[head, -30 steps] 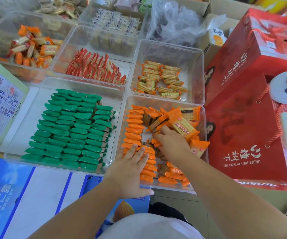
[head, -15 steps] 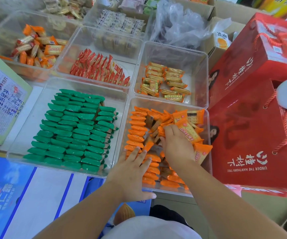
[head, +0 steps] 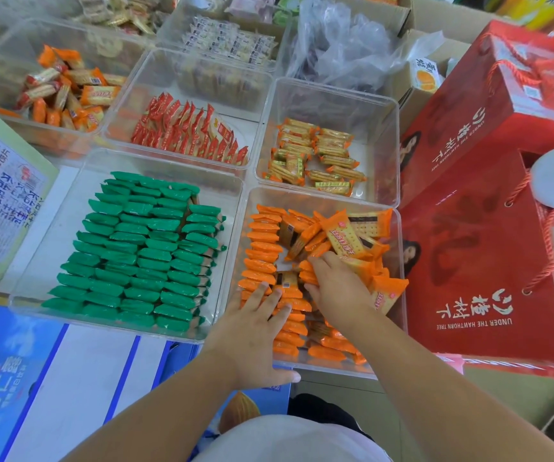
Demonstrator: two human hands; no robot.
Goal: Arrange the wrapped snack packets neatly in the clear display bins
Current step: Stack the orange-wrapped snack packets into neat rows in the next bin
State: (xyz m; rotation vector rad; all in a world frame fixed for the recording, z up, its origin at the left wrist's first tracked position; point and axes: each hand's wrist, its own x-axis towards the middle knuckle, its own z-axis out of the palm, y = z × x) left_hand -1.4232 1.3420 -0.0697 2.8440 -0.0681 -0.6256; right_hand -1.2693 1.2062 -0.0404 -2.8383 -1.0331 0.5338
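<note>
I have both hands in the clear plastic display bin [head: 319, 199] at the near right of the group. The left hand [head: 255, 331] lies flat, fingers straight and spread, on the near end of the tidy column of orange wrapped packets [head: 262, 248] along the bin's left wall, thumb at the front rim. The right hand [head: 338, 288] is curled into the loose orange packets [head: 338, 235], fingers and thumb pinching a few at the heap's left edge.

The heap lies beyond and right of those fingers, towards the far right corner, packets at all angles. The column's packets run long axis left to right. The right hand is nearer, so I judge it should turn each packet crosswise beside the column.
</note>
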